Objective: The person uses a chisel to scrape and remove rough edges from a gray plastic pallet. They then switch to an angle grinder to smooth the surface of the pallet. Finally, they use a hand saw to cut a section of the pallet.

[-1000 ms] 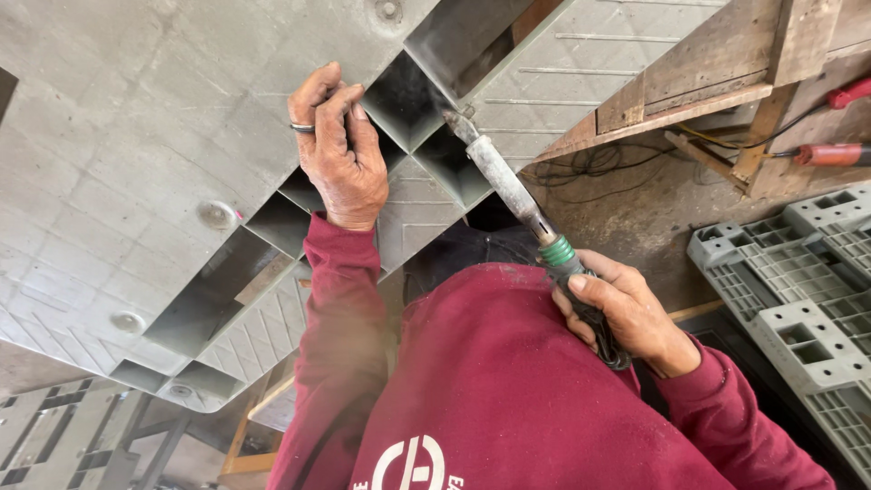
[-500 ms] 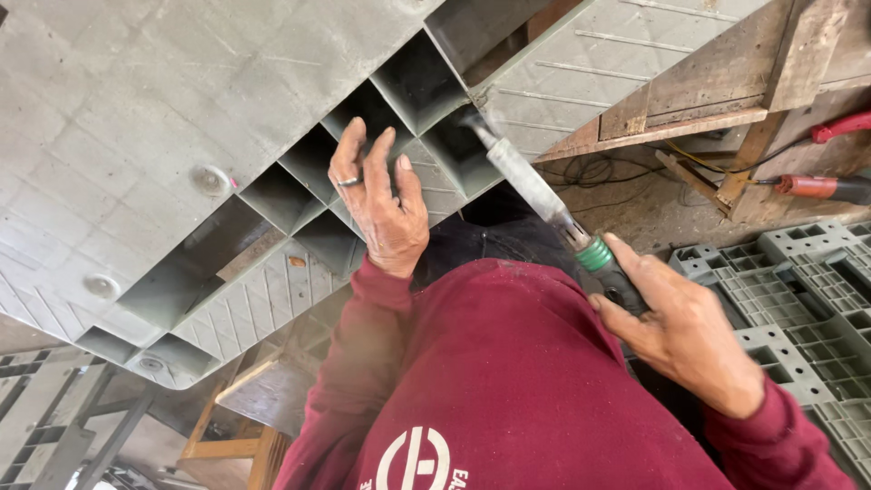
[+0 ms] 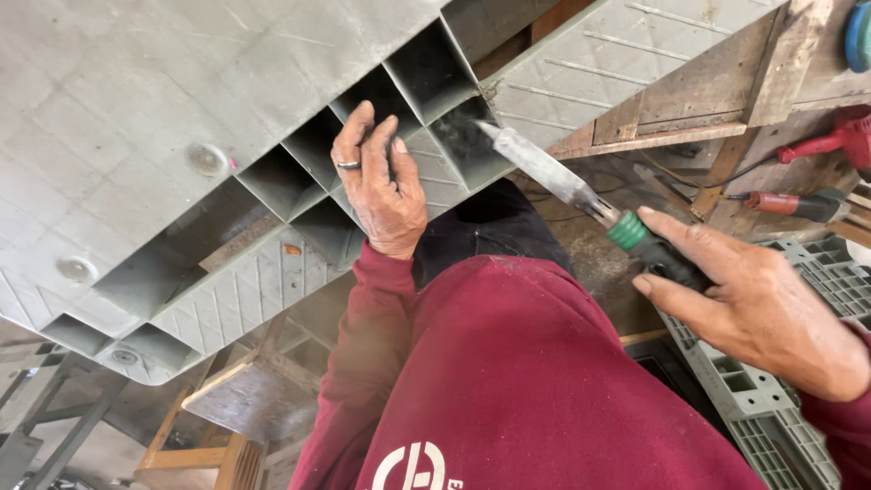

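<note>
Our left hand (image 3: 381, 186) lies flat and open on the grey pallet (image 3: 163, 118) beside its open cells; our right hand (image 3: 758, 304) grips a heat tool (image 3: 581, 195), tip at the cell edge with faint smoke there, so work looks underway.

One head-worn view looks steeply down from close above, left hand (image 3: 381, 186) near centre, right hand (image 3: 762, 308) at the right edge, both just below the lens
</note>
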